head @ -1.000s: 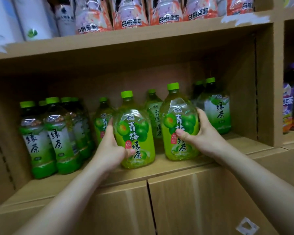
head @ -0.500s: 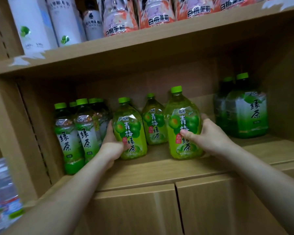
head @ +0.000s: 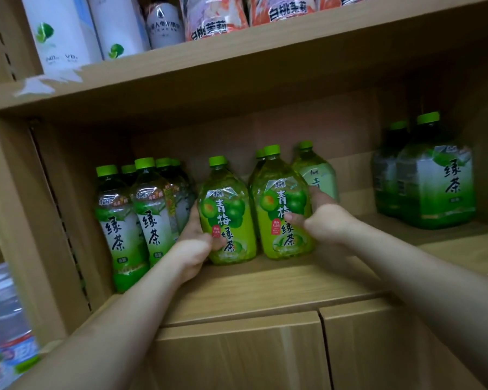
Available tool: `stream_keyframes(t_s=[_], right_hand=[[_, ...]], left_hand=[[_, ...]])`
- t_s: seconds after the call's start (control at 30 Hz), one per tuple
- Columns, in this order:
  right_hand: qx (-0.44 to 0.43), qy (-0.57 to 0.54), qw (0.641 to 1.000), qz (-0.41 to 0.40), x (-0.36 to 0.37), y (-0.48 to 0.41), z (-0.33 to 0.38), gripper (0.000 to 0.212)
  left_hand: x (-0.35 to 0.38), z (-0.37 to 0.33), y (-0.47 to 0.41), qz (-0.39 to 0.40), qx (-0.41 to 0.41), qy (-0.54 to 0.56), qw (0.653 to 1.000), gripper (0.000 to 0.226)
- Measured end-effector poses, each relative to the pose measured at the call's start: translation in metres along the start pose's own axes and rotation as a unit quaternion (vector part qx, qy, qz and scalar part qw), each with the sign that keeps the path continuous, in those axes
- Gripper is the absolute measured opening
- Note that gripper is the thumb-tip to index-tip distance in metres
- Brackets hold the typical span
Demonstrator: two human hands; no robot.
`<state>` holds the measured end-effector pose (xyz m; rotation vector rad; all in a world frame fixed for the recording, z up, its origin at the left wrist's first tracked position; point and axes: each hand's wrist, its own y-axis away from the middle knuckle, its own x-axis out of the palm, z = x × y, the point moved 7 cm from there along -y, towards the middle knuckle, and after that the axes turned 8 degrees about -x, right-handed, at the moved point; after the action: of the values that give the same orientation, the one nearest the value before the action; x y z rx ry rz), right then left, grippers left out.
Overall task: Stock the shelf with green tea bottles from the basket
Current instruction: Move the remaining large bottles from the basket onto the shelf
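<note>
Our left hand (head: pixel 193 243) grasped the left bottle (head: pixel 231 209), our right hand (head: pixel 326 220) the right bottle (head: pixel 282 209), both on the shelf (head: pixel 265 288) below our fingers (head: pixel 216 244). Placing step, we judged; next, release.

head camera, single view. sits at a level between upper shelf (head: pixel 237 54) and middle shelf (head: pixel 265 288), facing forward into the bay. shelf lines rise toward the right of frame. near, at arm's reach. mid-frame: left hand (head: pixel 193 243) on left-held bottle (head: pixel 228 218), right hand (head: pixel 326 220) on right-held bottle (head: pixel 282 209). wide-angle.
</note>
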<state>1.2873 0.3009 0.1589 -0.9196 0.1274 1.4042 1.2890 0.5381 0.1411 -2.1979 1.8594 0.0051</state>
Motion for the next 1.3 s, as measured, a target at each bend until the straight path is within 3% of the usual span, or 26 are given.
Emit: stream_keyframes(t_s=[0.13,0.23,0.3,0.33,0.4,0.47,0.53,0.63,0.67,0.73,0.83,0.93,1.03,1.1,1.2,1.3], right_hand=[[0.015,0.024,1.000,-0.005,0.008,-0.009,0.002,0.067],[0.021,0.028,0.999,-0.018,0.006,-0.009,0.001,0.068],[0.030,0.033,0.998,-0.037,0.006,-0.004,0.000,0.071],[0.035,0.033,0.998,-0.047,0.006,-0.001,-0.002,0.071],[0.043,0.027,0.997,-0.061,0.007,0.000,-0.002,0.070],[0.053,0.013,0.997,-0.063,0.005,-0.001,0.000,0.066],[0.067,-0.002,0.996,-0.053,-0.002,0.001,0.003,0.057],[0.096,-0.204,0.974,-0.009,-0.004,0.010,-0.002,0.051],[0.097,-0.266,0.959,0.007,-0.002,0.014,-0.001,0.053],[0.072,-0.288,0.955,0.005,0.001,0.014,-0.002,0.063],[0.002,-0.213,0.977,-0.017,0.008,0.014,0.005,0.072],[-0.026,-0.143,0.989,0.032,0.019,0.023,0.011,0.070],[-0.035,-0.103,0.993,0.042,0.008,0.029,0.017,0.071],[-0.054,-0.080,0.995,-0.016,-0.013,0.037,0.022,0.075],[-0.087,-0.076,0.991,-0.069,-0.051,0.063,0.024,0.049],[-0.109,-0.088,0.989,-0.044,-0.090,0.110,0.027,0.024]], left_hand=[[-0.002,0.005,-0.006,-0.011,0.002,-0.015,1.000,0.101],[-0.001,-0.008,0.005,-0.076,0.048,-0.148,0.985,0.113],[0.006,-0.029,0.026,-0.129,0.142,-0.292,0.937,0.117],[0.014,-0.039,0.038,-0.149,0.200,-0.368,0.896,0.117],[0.033,-0.053,0.056,-0.171,0.316,-0.514,0.779,0.107],[0.053,-0.048,0.057,-0.133,0.368,-0.599,0.699,0.087],[0.063,-0.040,0.051,-0.098,0.362,-0.643,0.668,0.077],[0.065,-0.038,0.046,-0.103,0.347,-0.672,0.646,0.072],[0.065,-0.039,0.045,-0.112,0.344,-0.672,0.646,0.070],[0.064,-0.045,0.047,-0.131,0.344,-0.667,0.647,0.063],[0.069,-0.049,0.049,-0.121,0.342,-0.672,0.646,0.060],[0.069,-0.059,0.050,-0.098,0.308,-0.658,0.680,0.059],[0.073,-0.067,0.053,-0.030,0.215,-0.636,0.741,0.064],[0.078,-0.078,0.064,-0.013,0.196,-0.566,0.800,0.064],[0.087,-0.101,0.097,-0.062,0.315,-0.396,0.861,0.044],[0.109,-0.104,0.133,-0.002,0.369,-0.216,0.904,0.021]])
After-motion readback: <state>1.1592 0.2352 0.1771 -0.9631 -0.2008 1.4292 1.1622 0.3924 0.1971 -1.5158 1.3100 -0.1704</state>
